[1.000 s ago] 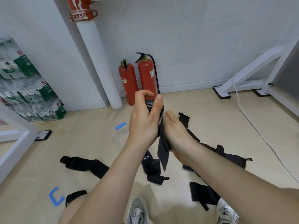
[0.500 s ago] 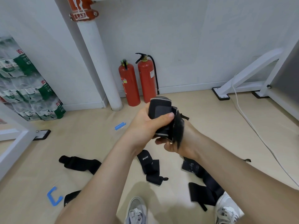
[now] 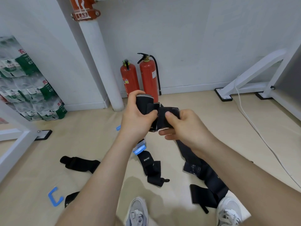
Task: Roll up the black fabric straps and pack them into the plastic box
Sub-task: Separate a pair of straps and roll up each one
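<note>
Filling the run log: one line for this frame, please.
step: rolling | left hand: grips rolled strap | right hand: pinches its tail end | floor: loose straps unrolled

Rolled strap (image 3: 144, 106), black fabric wound into a thick bundle, held up in the air, loose tail (image 3: 162, 119) folded out rightward, unrolled black straps flat on the floor (image 3: 203, 128) below, left strap (image 3: 79, 163), logo strap (image 3: 150, 167) in the middle, long right strap (image 3: 210, 178), half-hidden strap (image 3: 71, 198) lower left.

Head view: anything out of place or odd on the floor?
Nothing spilled or damaged. Unrolled straps lie scattered on the floor; the long strap reaches the right shoe, a possible trip risk.
</note>
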The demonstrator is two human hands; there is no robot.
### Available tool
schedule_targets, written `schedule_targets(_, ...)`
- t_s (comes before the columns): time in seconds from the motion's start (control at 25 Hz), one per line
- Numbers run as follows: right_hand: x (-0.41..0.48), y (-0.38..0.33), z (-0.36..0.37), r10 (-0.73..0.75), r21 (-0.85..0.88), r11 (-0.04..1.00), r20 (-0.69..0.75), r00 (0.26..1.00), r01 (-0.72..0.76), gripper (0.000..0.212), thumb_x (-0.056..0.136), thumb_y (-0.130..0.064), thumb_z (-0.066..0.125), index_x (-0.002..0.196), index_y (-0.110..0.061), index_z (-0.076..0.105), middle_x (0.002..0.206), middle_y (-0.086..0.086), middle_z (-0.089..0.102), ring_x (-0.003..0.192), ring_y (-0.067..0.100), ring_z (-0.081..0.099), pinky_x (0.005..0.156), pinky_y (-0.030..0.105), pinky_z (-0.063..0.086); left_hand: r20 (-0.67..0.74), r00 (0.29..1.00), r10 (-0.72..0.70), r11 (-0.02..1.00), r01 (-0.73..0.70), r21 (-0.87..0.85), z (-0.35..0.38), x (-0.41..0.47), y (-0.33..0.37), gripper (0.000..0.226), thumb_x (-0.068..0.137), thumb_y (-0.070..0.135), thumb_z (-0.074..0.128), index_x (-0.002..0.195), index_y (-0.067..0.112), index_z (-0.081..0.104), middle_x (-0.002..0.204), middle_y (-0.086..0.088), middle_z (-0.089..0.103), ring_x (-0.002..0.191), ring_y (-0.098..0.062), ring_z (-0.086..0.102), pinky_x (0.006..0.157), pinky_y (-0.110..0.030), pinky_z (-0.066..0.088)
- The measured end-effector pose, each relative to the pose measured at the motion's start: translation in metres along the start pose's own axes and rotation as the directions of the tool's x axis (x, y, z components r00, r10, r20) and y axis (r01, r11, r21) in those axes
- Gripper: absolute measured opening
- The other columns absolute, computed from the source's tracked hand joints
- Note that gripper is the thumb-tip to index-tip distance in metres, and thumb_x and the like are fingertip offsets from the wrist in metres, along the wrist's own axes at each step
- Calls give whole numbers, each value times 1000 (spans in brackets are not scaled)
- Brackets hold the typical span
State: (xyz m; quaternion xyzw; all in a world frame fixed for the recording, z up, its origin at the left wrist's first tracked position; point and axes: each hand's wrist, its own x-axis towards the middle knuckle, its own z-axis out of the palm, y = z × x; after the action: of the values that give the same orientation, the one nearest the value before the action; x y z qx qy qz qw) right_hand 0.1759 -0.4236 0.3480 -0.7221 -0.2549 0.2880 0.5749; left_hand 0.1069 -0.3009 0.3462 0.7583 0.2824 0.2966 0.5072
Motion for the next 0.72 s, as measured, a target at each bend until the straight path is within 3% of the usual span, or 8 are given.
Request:
schedule_targets(0.08,2,3,-5,-3,40,999,-43,999,5,27,105,-21,44,101,-12,69,97,11,75,85,23,75,72,33,62,-1,1000,7,1000,-7,-17,-5,1,1,49,81,7,70,117,34,49,96,8,61,85,-16,66,67,-46,61)
schedule_targets(0.2,2,3,-5,-16,86,996,-76,997,22,26,105,-18,46,90,-16,68,94,15,75,84,26,75,72,34,62,-20,997,80,987,-76,138,-9,1,1,50,81,10,69,118,34,46,94,14,61,83,-6,63,72,-39,60)
schedule_targets(0.32,1,4,1,-42,55,997,-83,996,47,28,105,-18,47,88,-16,69,94,17,75,83,27,75,77,37,62,18,987,161,936,-159,314,-5,-2,-3,53,81,12,66,122,35,41,98,10,61,86,-15,61,73,-36,54)
schedule_targets(0.44,1,8,5,-91,-28,996,-85,992,89,31,104,-19,48,89,-5,71,90,19,75,80,29,75,81,46,61,79,975,205,897,-220,383,1,-2,-7,58,85,14,63,130,34,34,110,-2,57,93,-24,58,78,-44,53)
schedule_targets(0.56,2,4,5,-125,-13,992,-102,987,124,31,104,-20,49,90,-5,72,88,18,75,79,29,75,79,44,61,105,975,198,929,-221,298,4,1,-14,60,89,17,62,136,35,29,116,-5,52,100,-26,57,84,-47,54)
schedule_targets(0.72,1,-3,5,-130,113,983,-106,986,142,30,104,-19,48,84,-21,71,85,6,75,78,24,76,75,36,62,104,989,108,990,-116,77,2,6,-18,54,93,25,61,134,39,27,117,-9,55,100,-24,61,84,-39,57)
